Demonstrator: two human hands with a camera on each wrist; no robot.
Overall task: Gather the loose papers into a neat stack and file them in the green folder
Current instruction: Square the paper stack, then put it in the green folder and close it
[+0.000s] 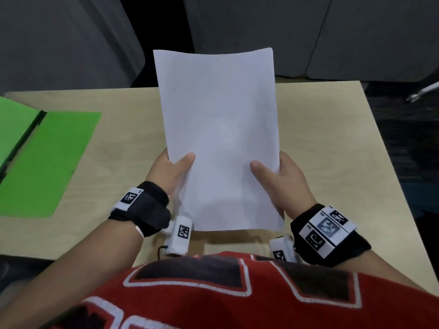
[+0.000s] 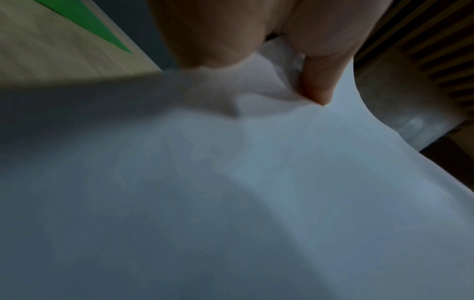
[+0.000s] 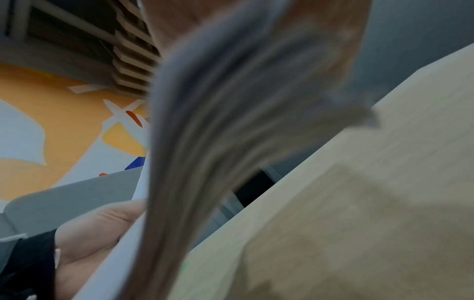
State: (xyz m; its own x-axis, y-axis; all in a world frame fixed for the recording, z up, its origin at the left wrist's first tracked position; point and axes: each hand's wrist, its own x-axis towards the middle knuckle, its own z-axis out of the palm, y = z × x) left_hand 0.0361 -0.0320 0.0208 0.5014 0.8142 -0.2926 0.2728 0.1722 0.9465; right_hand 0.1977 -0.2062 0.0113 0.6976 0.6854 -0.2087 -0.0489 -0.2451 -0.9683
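You held the stack of papers (image 1: 217,136) upright above the table (image 1: 123,162), one hand on each long side near its lower end. Your left hand (image 1: 169,173) pinched the left edge, thumb lying across the front sheet and the fingers hidden behind; your right hand (image 1: 281,178) gripped the right edge the same way. From the right wrist view the sheets (image 3: 205,142) showed edge-on as a fanned, blurred bundle, so the edges were not yet flush there. The stack's bottom edge hung just above the tabletop close to your body; whether it touched could not be told. The top edge bowed slightly past the table's far rim.

The green folder (image 1: 50,160) lay open and flat at your left, well apart from the stack, reaching toward the table's left edge. Bare tabletop lay between the folder and your left hand, and more to the right of your right hand.
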